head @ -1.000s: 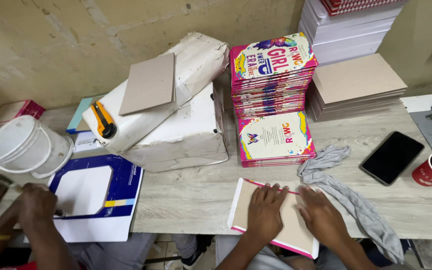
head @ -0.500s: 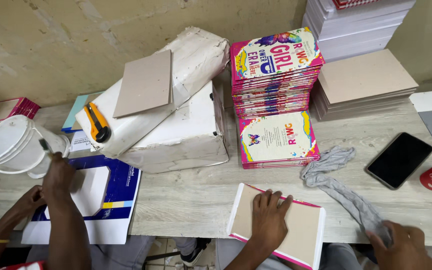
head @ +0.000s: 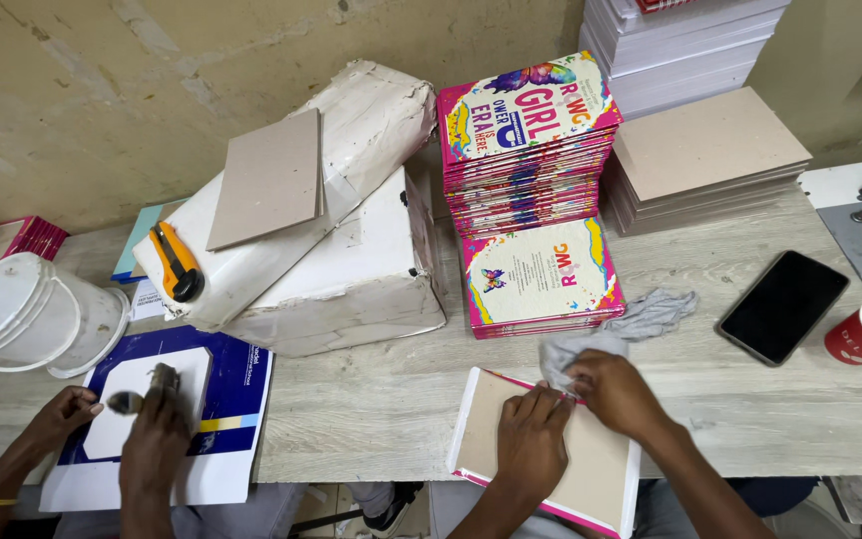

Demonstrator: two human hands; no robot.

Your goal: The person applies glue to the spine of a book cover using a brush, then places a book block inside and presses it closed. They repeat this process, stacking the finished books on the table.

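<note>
Book: the pink-edged book with a plain brown board cover (head: 591, 469) lies at the near edge of the pale wooden bench (head: 371, 409).
Change: the right hand (head: 616, 394), half a second ago away at the right by the cloth, is now back on the cover with the crumpled grey cloth (head: 566, 354); the wiping appears to go on.
Right fingers: curled, pinching the cloth.
Left hand (head: 531, 444): fingers together, flat on the cover.
Beside: a co-worker's hands (head: 157, 439) over a blue and white sheet (head: 236, 394).
</note>
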